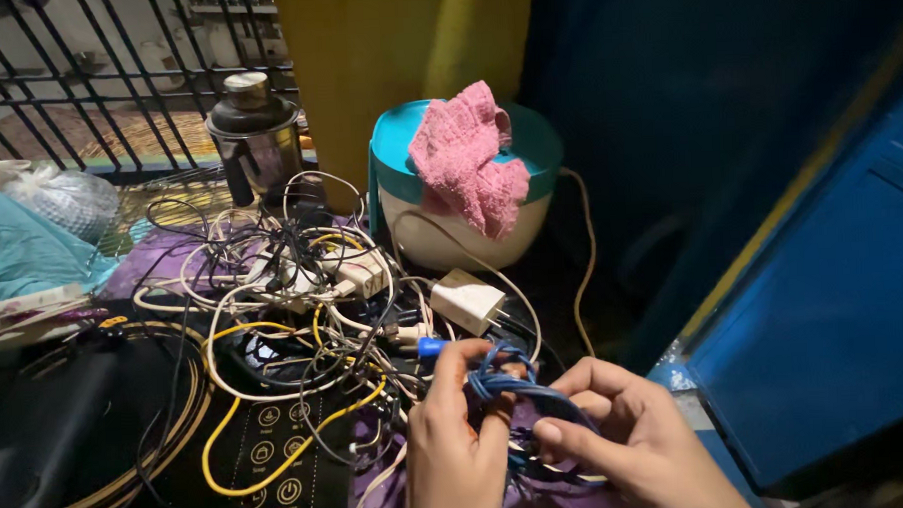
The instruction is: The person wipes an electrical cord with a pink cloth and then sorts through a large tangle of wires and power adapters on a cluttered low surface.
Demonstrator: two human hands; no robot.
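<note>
Between both sets of fingers, a blue cable (516, 390) bunched into a coil, left hand (456, 439) pinching it, right hand (633, 433) closed on its loops, white charger (467, 301) just beyond the fingertips, tangled wires (293, 290) farther left, pink cloth (468, 158) well beyond.

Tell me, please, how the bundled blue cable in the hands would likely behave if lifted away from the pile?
The blue cable is probably floppy: its loops sag between the left hand and right hand. It looks thin, so likely light. It may drag neighbours along, since it lies by the tangled pile of cables.
</note>
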